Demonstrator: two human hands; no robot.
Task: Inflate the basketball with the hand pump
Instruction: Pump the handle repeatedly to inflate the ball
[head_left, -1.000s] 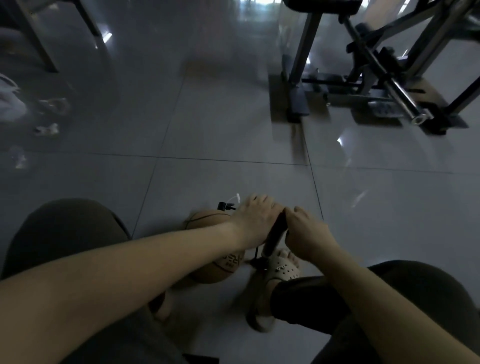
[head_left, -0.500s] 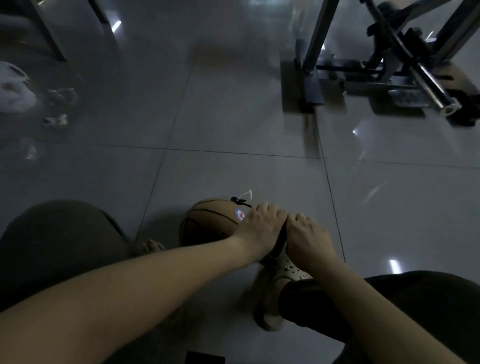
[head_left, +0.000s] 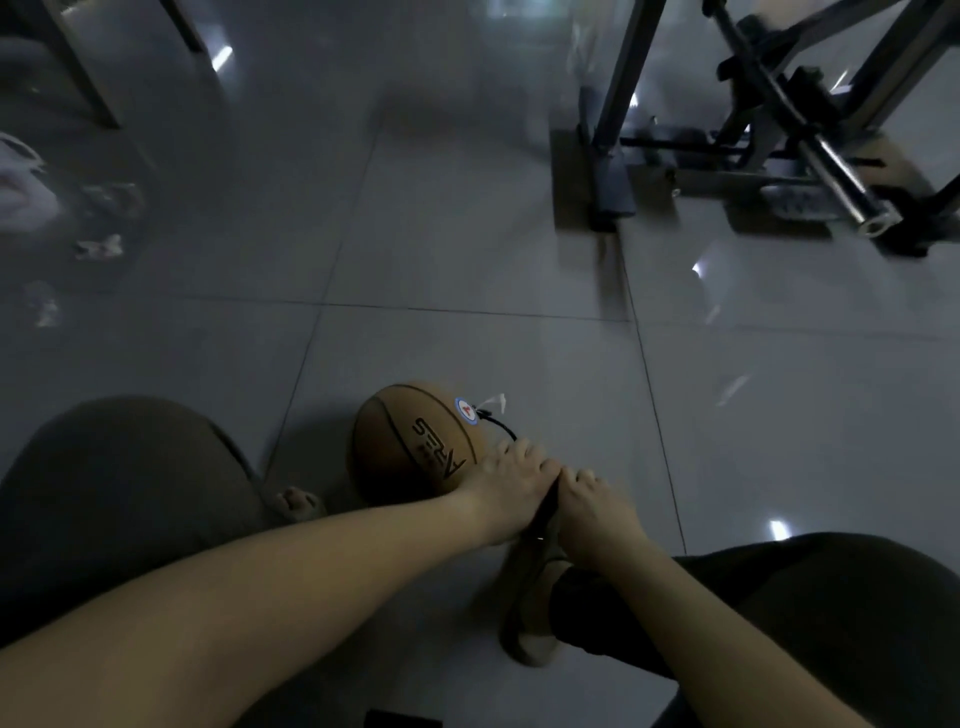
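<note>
**Now at the bottom of a stroke**

Both hands are wrapped shut on the pump handle (head_left: 545, 512): the left hand (head_left: 511, 493) from one side, the right hand (head_left: 592, 512) from the other, knuckles nearly touching. A second ago the handle stood higher, with more of the dark shaft showing under the fingers; now it has sunk low, close to the sandal (head_left: 530, 603) beneath. That reads as one push completed. The basketball (head_left: 415, 441) lies on the floor (head_left: 467, 223) just beyond the left fingertips, its hose (head_left: 501, 428) curving from the valve toward them. More strokes probably follow.
</note>
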